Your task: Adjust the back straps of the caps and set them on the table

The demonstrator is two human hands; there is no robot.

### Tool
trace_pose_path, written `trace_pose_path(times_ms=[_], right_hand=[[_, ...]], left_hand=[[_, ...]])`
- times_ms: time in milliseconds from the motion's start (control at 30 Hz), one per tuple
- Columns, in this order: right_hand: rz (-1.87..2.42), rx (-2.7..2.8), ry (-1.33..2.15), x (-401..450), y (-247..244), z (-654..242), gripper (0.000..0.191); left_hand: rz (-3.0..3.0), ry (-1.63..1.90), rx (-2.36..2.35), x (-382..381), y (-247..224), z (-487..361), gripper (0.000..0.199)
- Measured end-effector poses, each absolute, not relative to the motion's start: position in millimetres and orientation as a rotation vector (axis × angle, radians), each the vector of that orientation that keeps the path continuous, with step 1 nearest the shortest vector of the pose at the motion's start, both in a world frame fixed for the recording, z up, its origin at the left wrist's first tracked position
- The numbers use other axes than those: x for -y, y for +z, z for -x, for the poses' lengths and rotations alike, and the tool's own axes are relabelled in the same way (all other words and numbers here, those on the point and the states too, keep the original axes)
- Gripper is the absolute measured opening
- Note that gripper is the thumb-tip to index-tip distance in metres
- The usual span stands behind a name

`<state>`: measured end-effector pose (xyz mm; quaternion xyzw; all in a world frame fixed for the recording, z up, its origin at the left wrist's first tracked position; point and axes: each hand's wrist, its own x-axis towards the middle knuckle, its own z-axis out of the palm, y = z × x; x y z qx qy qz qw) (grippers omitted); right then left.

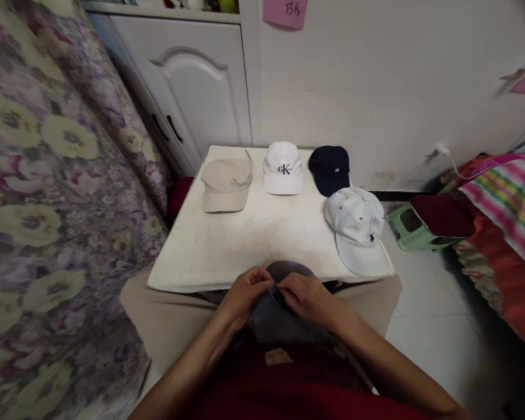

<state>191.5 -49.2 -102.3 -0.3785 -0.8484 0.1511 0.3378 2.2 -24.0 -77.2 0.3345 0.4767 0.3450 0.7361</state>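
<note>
Over my lap, at the near edge of the table, both hands pinch a dark grey cap [284,324]. My left hand [252,291] is closed on a narrow strip of it, and my right hand [305,296] grips the strip close beside. What the fingertips cover is hidden. Four caps would be several: on the tabletop lie a beige cap [227,181] at left, a white cap [283,166] with black letters, a navy cap [330,169] at the back right, and a pale denim cap [359,224] in front of it.
The caps rest on a cream-covered table [245,245]. A floral curtain [61,204] hangs at left, by a white cabinet [196,81]. A green stool [406,227] and a bed with a striped cover [511,192] stand at right.
</note>
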Motion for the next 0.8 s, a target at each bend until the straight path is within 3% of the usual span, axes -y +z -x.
trace_pose_path(times_ms=[400, 667, 800], right_hand=[[1.155, 1.902, 0.452, 54, -102, -181, 0.014], [1.266, 1.288, 1.214, 58, -101, -171, 0.006], [1.179, 1.516, 1.003, 60, -99, -177, 0.015]], left_hand=[[-0.915, 0.756, -0.933, 21, -72, 1, 0.022], [-0.987, 0.793, -0.948, 26, -73, -1, 0.020], [-0.960, 0.795, -0.957, 26, -76, -1, 0.019]])
